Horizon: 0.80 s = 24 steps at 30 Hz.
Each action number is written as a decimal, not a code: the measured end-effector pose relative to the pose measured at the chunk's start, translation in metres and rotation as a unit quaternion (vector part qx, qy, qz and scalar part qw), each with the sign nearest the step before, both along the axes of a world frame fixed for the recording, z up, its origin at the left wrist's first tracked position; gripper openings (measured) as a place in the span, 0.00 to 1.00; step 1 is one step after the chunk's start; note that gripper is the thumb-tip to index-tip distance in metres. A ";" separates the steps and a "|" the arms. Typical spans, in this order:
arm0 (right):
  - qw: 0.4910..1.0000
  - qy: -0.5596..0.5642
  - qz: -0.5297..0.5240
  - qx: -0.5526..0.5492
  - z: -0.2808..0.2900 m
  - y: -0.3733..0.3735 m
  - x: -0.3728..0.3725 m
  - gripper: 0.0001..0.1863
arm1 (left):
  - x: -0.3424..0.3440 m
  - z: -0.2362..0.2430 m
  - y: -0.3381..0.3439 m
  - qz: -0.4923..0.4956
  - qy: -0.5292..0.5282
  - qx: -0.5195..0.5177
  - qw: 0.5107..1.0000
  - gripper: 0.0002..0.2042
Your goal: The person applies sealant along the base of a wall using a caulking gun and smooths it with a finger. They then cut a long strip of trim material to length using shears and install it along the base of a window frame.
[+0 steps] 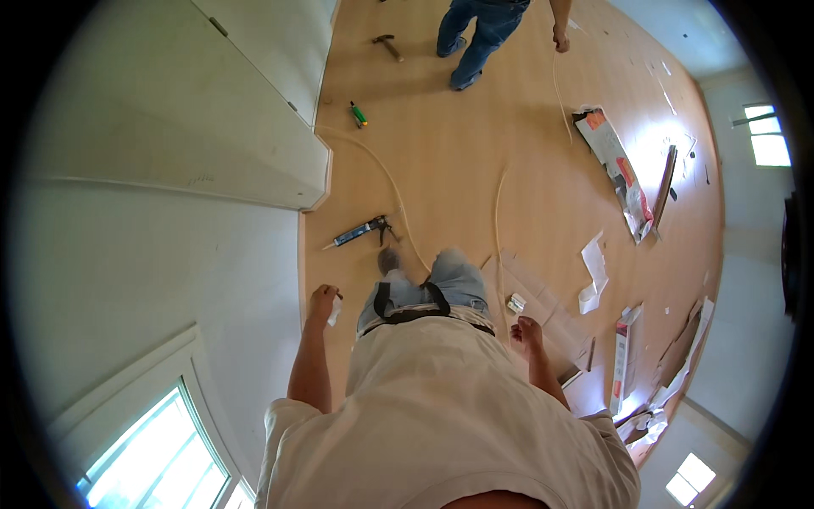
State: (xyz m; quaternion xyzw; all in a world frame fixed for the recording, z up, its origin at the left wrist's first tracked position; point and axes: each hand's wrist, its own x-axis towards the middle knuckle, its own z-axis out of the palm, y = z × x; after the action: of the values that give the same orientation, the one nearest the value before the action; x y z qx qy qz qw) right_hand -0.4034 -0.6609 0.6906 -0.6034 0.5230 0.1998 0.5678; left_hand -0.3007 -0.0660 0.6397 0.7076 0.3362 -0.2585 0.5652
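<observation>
My left hand [323,304], near the left wall, is closed on a small crumpled white cloth or paper [335,311]. Something small and dark shows at its fingertips. At my right side, my right hand [529,332] is curled into a fist against a long thin tan trim strip [498,212], which reaches forward over the floor. A second thin strip [386,170] curves from the wall corner toward my legs. Ahead of my left foot lies a caulking gun [360,232] with a dark blue tube, its nozzle toward the wall.
Ahead stands a person in jeans [483,34], one hand [560,39] on another thin strip. A hammer [388,47] and a green tube-like tool [359,114] lie near the left wall. Torn packaging [612,161], white paper [593,276] and a long box [623,352] lie rightward.
</observation>
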 end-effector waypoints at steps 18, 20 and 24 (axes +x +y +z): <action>0.963 0.043 0.265 -0.009 -0.033 -0.193 0.428 0.09 | 0.020 -0.001 -0.168 0.370 0.132 -0.037 0.919 0.11; 0.951 0.003 0.308 -0.006 -0.032 -0.194 0.502 0.09 | 0.020 0.001 -0.190 0.305 0.107 0.014 0.946 0.10; 0.935 -0.043 0.348 -0.054 -0.002 -0.193 0.628 0.08 | 0.079 0.026 -0.244 0.316 0.111 0.019 0.942 0.12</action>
State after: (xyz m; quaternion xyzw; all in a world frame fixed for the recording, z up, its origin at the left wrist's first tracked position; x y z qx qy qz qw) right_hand 0.2251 -0.8539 0.6885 -0.7854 0.2654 0.3306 0.4510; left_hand -0.2213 -0.3099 0.6657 0.5426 0.6078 -0.1368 0.5634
